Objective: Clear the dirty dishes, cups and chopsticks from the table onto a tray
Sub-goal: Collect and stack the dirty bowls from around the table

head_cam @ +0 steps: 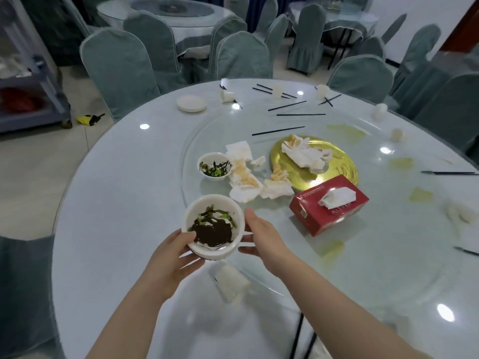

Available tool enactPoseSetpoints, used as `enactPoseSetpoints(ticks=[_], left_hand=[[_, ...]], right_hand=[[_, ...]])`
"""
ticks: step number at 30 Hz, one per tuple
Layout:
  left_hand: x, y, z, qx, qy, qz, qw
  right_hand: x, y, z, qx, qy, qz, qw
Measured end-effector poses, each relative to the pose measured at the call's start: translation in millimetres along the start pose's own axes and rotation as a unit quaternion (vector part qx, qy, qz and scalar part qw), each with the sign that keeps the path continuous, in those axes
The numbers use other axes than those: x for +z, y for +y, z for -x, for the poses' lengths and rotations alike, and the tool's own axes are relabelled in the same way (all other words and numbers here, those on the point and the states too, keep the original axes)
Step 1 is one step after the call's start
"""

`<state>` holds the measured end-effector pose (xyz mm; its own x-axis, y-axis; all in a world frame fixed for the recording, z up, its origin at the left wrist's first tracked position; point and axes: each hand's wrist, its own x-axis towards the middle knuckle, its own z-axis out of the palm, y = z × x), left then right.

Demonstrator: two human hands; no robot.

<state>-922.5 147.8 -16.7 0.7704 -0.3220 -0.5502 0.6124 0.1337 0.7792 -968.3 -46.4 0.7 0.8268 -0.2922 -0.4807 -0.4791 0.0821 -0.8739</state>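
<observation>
At the far left of the frame a grey service cart [31, 81] stands on the floor, well apart from the round glass-topped table [116, 203]; no tray can be made out on it or anywhere else in view. Moving right, in the lower centre-left, the left hand [171, 257] grips a white bowl [213, 226] with its fingers curled round the near wall and base, holding it lifted above the table; the bowl sits upright and carries dark sauce and green scraps inside. Just beyond it, up and slightly left in the frame, a second, smaller bowl [214, 169] with similar leftovers rests on the turntable beside crumpled napkins [243, 177]. The right hand [261, 237] lies immediately to the right of the held bowl, fingers straight and relaxed, its fingertips touching or nearly touching the bowl's right side; which of the two is hard to tell. The coming move likely turns on this: the smaller bowl lies straight ahead of the held one, nearer the free right hand than anything else dirty, so stacking seems the natural step. Further right sit a gold plate [337, 167] and a red tissue box [329, 203], and across the upper centre several black chopsticks [278, 130] lie scattered, their long axes running mostly left to right, among toppled cups [227, 95].
</observation>
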Motion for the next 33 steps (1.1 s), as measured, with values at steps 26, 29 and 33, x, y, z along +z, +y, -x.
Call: enactPoseSetpoints(ticks=[26, 29, 33], left_hand=[[-101, 23, -60, 0.04, 0.102, 0.105, 0.988], [-108, 13, -40, 0.036, 0.12, 0.119, 0.985], [-110, 2, -9, 0.033, 0.127, 0.127, 0.983]], right_hand=[[70, -40, -182, 0.074, 0.091, 0.025, 0.993], [83, -39, -130, -0.02, 0.055, 0.074, 0.996], [96, -34, -54, -0.058, -0.033, 0.066, 0.996]])
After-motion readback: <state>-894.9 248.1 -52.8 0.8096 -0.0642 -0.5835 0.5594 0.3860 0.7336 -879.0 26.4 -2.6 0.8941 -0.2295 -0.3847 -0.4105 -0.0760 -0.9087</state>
